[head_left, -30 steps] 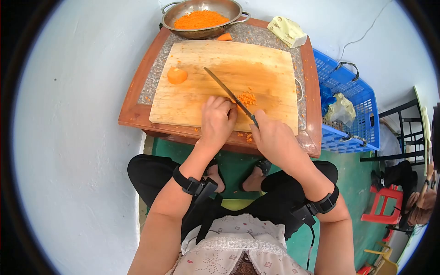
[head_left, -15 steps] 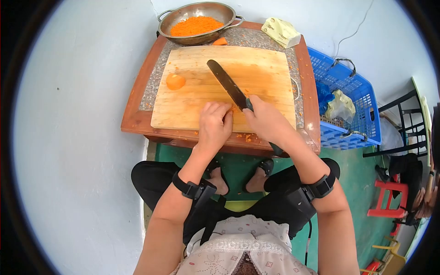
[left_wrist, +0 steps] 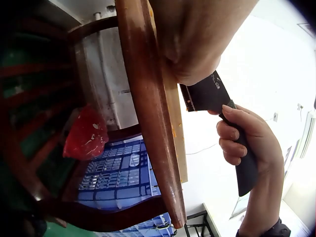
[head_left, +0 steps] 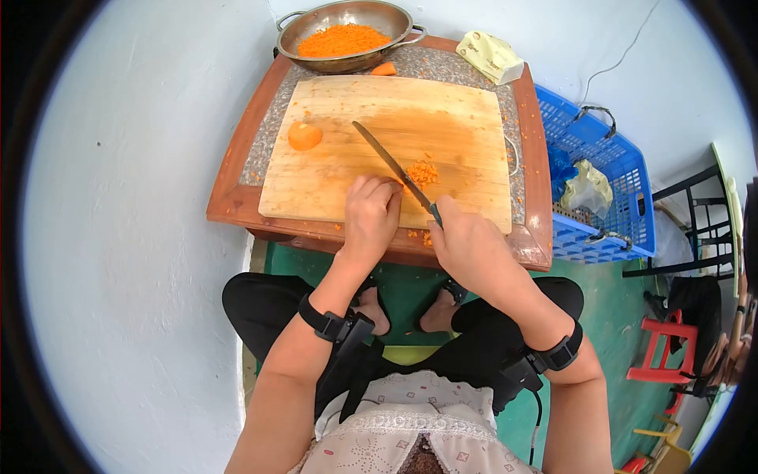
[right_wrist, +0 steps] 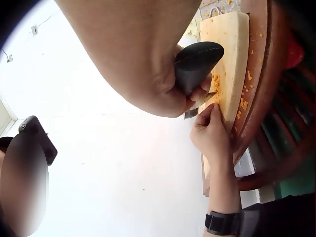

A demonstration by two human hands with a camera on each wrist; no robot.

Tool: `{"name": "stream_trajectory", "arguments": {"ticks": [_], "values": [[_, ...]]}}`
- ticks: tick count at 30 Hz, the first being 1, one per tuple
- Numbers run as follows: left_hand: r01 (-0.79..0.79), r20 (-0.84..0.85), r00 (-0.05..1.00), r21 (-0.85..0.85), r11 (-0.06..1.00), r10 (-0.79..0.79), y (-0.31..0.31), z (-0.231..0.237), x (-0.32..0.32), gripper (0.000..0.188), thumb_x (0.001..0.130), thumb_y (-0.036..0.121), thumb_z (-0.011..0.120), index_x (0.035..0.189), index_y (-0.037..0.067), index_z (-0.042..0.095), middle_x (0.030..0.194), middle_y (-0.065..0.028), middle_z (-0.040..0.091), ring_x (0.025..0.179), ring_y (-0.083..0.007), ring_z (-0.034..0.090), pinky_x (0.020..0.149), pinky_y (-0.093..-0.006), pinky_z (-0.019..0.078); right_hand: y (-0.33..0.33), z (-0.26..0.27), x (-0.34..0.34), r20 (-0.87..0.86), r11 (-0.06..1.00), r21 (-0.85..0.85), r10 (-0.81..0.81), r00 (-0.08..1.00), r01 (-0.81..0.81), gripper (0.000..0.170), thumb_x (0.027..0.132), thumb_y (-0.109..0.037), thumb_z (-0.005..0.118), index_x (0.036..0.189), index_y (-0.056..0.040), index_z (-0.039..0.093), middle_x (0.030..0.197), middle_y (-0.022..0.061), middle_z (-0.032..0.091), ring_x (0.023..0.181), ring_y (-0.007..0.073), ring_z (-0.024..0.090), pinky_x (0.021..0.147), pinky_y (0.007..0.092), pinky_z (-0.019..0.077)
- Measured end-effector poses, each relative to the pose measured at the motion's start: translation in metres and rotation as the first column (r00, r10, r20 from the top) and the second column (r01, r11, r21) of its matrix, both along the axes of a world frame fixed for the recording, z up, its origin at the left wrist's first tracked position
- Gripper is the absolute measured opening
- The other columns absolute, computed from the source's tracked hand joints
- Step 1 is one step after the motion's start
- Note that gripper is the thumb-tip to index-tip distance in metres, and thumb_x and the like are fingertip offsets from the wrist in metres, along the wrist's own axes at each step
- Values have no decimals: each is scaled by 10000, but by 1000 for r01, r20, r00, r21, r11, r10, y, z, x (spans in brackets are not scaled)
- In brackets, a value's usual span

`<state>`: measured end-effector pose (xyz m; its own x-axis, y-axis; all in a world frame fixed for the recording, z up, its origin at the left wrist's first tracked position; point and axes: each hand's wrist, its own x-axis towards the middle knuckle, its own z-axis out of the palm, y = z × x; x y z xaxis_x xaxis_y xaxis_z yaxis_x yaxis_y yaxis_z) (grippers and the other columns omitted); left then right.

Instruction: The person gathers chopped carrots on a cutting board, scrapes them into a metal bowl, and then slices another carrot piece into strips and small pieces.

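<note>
My right hand [head_left: 474, 241] grips the dark handle of a kitchen knife [head_left: 387, 158], its blade slanting over the wooden cutting board [head_left: 332, 103]. The black handle [left_wrist: 245, 170] shows in the left wrist view, the fingers wrapped round it. Beside the blade, my left hand [head_left: 371, 217] has its fingers bent down at the board's near part, pinching a piece of carrot mostly hidden beneath them. Chopped carrot [head_left: 422, 172] lies in a small heap just past the blade. A larger cut carrot chunk [head_left: 304, 136] sits at the board's left.
A metal pan [head_left: 399, 24] with chopped carrot stands behind the board, a carrot end [head_left: 384, 69] near it. A tissue pack [head_left: 489, 57] lies at the table's back right. Right of the wooden table [head_left: 539, 182] is a blue plastic basket [head_left: 608, 146]; carrot crumbs dot the near edge.
Half a second ago the blade was turned flatter, its broad side showing over the chopped carrot; now it stands edge down again. The left hand keeps nearly the same place.
</note>
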<state>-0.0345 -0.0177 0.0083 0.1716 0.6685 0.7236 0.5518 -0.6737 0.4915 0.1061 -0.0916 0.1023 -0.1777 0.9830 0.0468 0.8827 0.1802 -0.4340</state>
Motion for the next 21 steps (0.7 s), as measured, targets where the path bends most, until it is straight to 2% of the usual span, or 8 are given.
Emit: {"name": "stream_trajectory", "arguments": {"ticks": [4, 7, 10, 13, 16, 19, 21], "values": [[0, -6, 1000, -15, 1000, -1, 0, 1, -1, 82, 653, -45, 651, 713, 2, 621, 743, -97, 601, 732, -271, 539, 667, -360, 432, 1, -4, -2, 58, 999, -53, 2, 998, 2, 106, 837, -91, 472, 826, 11, 447, 616, 231, 583, 604, 390, 608, 567, 466, 488], [4, -21, 1000, -36, 999, -5, -1, 5, -1, 100, 660, -71, 652, 738, -21, 613, 779, -123, 608, 745, -302, 547, 658, -358, 456, 6, -13, -4, -31, 999, -37, 29, 999, -30, 152, 858, -108, 491, 853, 30, 429, 600, 260, 546, 597, 434, 567, 566, 509, 451], [13, -27, 1000, -13, 1000, -13, -1, 7, -1, 104, 658, -72, 642, 744, -22, 613, 773, -127, 608, 738, -309, 546, 657, -361, 456, 22, -7, -16, 42, 996, -94, 8, 999, -4, 98, 822, -65, 447, 851, 28, 446, 679, 257, 595, 654, 404, 614, 598, 471, 493], [29, -7, 1000, -5, 1000, -29, -1, 4, -2, 97, 679, -68, 629, 762, -19, 621, 775, -132, 617, 748, -314, 555, 671, -357, 460, 40, -26, -17, -99, 998, 30, -54, 994, 58, 126, 842, -93, 459, 859, 32, 450, 680, 273, 586, 657, 422, 603, 606, 483, 483], [76, 91, 993, -41, 996, -72, -1, 9, -4, 69, 722, -55, 618, 778, -18, 632, 791, -138, 633, 749, -296, 578, 681, -346, 468, 45, -17, -1, -308, 993, -94, -95, 947, 69, 171, 860, -136, 485, 862, 31, 451, 680, 285, 575, 651, 440, 588, 595, 496, 469], [62, 207, 978, -241, 968, -11, -2, 9, -10, 88, 764, -42, 604, 842, -16, 635, 812, -148, 644, 749, -271, 613, 673, -326, 483, 37, -18, 5, -234, 997, 53, -41, 971, 54, 206, 862, -168, 516, 854, 26, 447, 660, 284, 567, 631, 451, 576, 567, 500, 459], [74, 237, 971, -240, 968, -16, -1, 8, -8, 117, 772, -39, 602, 883, -13, 627, 807, -153, 643, 740, -260, 627, 659, -316, 492, 29, -11, 5, -152, 997, 60, -29, 988, 38, 194, 857, -159, 519, 855, 23, 449, 639, 276, 565, 616, 441, 579, 563, 497, 463]]}}
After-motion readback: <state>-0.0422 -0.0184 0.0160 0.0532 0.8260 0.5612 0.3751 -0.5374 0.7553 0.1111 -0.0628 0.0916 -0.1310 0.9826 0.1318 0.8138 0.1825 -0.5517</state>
